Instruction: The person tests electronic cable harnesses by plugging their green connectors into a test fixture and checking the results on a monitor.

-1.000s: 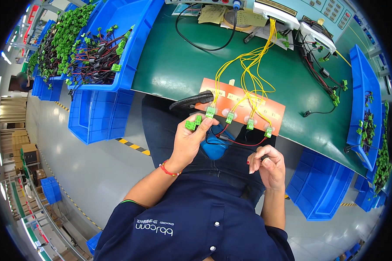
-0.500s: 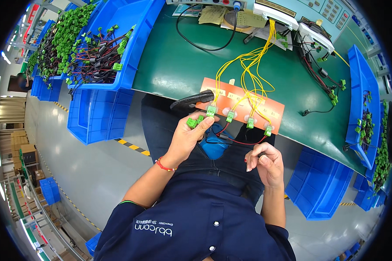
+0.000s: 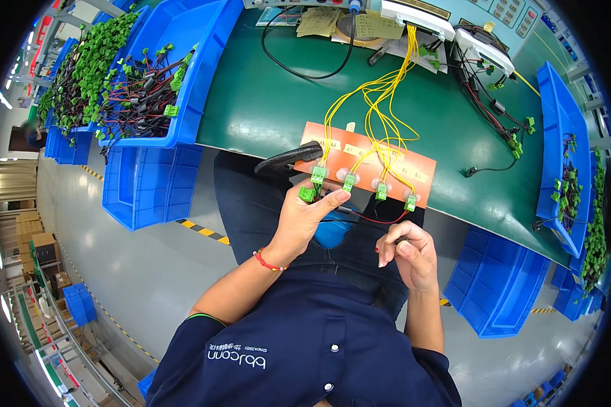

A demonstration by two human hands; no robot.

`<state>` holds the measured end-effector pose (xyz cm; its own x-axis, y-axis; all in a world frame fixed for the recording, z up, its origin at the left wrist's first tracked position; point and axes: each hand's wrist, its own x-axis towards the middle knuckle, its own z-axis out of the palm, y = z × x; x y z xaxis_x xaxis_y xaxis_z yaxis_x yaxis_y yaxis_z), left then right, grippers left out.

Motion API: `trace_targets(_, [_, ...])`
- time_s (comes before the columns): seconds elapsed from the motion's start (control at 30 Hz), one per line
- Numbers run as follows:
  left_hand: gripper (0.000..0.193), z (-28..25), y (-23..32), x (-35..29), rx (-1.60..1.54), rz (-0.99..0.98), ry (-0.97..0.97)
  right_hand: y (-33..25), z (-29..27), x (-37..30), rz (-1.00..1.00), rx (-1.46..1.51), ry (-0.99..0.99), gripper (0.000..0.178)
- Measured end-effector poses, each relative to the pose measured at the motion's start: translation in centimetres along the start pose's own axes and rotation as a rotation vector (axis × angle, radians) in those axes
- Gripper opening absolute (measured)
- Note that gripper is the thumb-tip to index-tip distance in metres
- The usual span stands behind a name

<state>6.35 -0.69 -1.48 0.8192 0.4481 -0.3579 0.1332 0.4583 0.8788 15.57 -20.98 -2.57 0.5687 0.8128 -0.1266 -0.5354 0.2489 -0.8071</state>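
An orange board [image 3: 370, 163] lies at the near edge of the green bench, with several green terminal connectors along its front fed by yellow wires [image 3: 377, 102]. My left hand [image 3: 304, 220] is closed around a loose green connector [image 3: 307, 195], just below the leftmost board connector [image 3: 318, 175]. Its thumb reaches the second board connector [image 3: 349, 182]. A red and black cable [image 3: 380, 220] runs below the board to the rightmost connector [image 3: 411, 202]. My right hand [image 3: 414, 256] is below that connector, its fingers curled in; whatever they hold, if anything, is hidden.
A black handle-like piece [image 3: 288, 157] juts from the board's left end. Blue bins of wired green connectors stand left [image 3: 204, 88] and right [image 3: 553, 129]. A tester [image 3: 495, 20] stands at the back, beside a loose cable bundle [image 3: 489, 102]. Empty-looking blue crates [image 3: 499, 285] sit lower.
My left hand has moved slightly right, its thumb shifting from the leftmost board connector to the second one. The right hand stays nearly the same. The whole view has shifted a little.
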Motion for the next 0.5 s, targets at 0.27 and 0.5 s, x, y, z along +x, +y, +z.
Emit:
trace_targets(0.27, [0.022, -0.2, 0.4, 0.1, -0.031, -0.02, -0.045, 0.5, -0.9, -0.2, -0.012, 0.076, -0.045, 0.026])
trace_targets(0.5, [0.014, -1.4, -0.6, -1.5, 0.017, 0.1, 0.134, 0.0, -1.4, -0.6, -0.039, 0.026, 0.056, 0.025])
